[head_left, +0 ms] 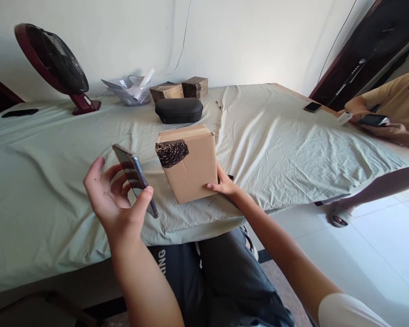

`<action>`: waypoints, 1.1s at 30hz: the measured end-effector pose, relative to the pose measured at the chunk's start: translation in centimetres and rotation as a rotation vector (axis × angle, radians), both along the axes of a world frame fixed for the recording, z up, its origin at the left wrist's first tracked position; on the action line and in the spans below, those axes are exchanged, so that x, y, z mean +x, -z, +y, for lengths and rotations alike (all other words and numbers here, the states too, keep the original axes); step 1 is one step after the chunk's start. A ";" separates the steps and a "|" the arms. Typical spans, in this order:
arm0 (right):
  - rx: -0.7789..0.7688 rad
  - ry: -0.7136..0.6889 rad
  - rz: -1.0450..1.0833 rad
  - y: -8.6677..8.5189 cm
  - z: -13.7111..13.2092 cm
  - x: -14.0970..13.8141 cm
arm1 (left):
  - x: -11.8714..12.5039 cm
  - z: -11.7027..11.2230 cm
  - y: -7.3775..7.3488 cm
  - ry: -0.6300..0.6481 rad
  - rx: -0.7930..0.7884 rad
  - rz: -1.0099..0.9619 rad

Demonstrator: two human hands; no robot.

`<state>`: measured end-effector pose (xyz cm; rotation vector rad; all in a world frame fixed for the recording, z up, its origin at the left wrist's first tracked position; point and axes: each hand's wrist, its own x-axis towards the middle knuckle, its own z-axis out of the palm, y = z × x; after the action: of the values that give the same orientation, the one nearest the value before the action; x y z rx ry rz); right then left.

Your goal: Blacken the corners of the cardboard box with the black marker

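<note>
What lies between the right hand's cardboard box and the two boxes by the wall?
In the head view, a black hard-shell case on the green cloth, beyond the held cardboard box.

Likely a room in a home. Pale cloth [37,181] draped over a table [289,96]; household fan [56,61] at its far edge, toward the left. White wall [122,36] behind, loose wire [184,43] down it. Dark door [356,68] past far right corner; tiled floor [385,222] off right edge.

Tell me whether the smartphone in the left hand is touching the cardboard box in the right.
Apart. The head view shows pale green cloth plainly between the smartphone and the left edge of the cardboard box.
</note>
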<state>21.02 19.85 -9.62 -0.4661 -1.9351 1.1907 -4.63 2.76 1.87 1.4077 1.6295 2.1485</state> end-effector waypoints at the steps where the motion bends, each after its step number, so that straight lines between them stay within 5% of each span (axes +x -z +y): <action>1: -0.007 0.001 -0.004 0.0 0.0 0.0 | 0.2 0.0 0.0 0.005 -0.004 -0.003; 8: -0.025 0.018 -0.029 0.0 -0.1 0.1 | 0.0 0.3 1.0 -0.098 -0.216 0.078; 15: -0.021 0.020 -0.024 0.4 0.0 0.1 | -3.8 1.6 5.0 -0.411 -0.723 0.241; 22: -0.060 -0.008 0.010 0.5 0.1 0.1 | -4.6 2.2 7.5 -0.486 -1.082 0.246; 28: -0.055 0.012 -0.004 0.7 0.3 0.0 | -4.2 2.0 6.7 -0.515 -0.899 0.279; 33: -0.056 -0.004 0.021 0.4 0.1 -0.1 | -4.3 1.2 4.8 -0.477 -0.346 0.349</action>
<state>20.89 19.95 -10.04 -0.4773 -1.8893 1.2497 -8.96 4.00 -2.88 1.4511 2.5419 1.7381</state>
